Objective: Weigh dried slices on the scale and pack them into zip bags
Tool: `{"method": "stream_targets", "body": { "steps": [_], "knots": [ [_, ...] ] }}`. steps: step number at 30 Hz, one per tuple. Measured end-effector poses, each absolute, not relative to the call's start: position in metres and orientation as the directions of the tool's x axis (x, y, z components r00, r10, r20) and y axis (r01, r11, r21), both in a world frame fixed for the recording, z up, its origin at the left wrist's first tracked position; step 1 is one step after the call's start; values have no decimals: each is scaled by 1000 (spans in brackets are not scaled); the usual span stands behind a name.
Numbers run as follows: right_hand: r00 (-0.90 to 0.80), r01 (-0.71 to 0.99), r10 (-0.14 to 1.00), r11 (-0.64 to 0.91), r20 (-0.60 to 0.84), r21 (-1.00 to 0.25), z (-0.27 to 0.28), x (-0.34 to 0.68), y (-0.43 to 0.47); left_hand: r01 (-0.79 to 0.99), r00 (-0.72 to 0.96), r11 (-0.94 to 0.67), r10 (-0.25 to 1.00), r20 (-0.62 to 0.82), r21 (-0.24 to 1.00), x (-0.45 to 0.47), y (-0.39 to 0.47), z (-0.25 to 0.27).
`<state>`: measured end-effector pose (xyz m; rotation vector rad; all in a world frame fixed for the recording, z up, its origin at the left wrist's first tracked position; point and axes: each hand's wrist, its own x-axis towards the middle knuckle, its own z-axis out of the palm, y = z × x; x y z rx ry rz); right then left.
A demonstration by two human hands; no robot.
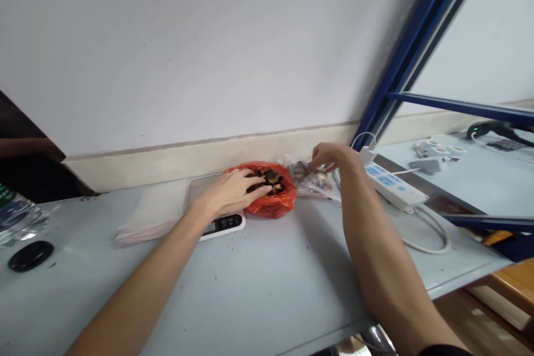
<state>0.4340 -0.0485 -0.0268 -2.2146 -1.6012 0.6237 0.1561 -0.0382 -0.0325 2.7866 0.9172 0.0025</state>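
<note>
A red plastic bag [271, 210] stands with its mouth open, holding what look like dried mushrooms [272, 177], dark brown and tan. Over its left side lies my left hand [233, 189], fingers spread and reaching onto the contents. Part of the bag rests on a kitchen scale [225, 222] with a black button panel. Just to the right lies a clear plastic bag [306, 188] with pale and greyish pieces inside. My right hand [329, 156] reaches down at that clear bag, its fingers curled together; what is between the fingertips is hidden.
Left of the scale lies a stack of thin white bags or sheets [150, 211]. A black oval object [31, 256] and a clear plastic bottle [16, 214] are at far left. A white power strip [394, 186] with cable lies right, beside a blue metal frame [400, 61].
</note>
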Motion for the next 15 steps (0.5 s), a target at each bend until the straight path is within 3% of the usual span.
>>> {"method": "stream_targets", "body": {
  "steps": [4, 7, 9, 11, 15],
  "knots": [
    [415, 806, 902, -424, -118, -413, -5, 431, -56, 475, 845, -819, 526, 92, 323, 149, -34, -24],
    [377, 831, 925, -319, 40, -455, 20, 419, -69, 374, 768, -815, 540, 345, 444, 147, -31, -20],
    [220, 794, 970, -117, 104, -597, 32, 407, -77, 339, 629, -774, 609, 483, 534, 145, -29, -17],
    [11, 669, 994, 76, 112, -740, 38, 392, -82, 274, 537, -724, 661, 524, 633, 143, -28, -15],
    [-371, 357, 927, 198, 56, -913, 33, 363, -76, 110, 598, -657, 643, 478, 746, 134, -31, -7]
  ]
}}
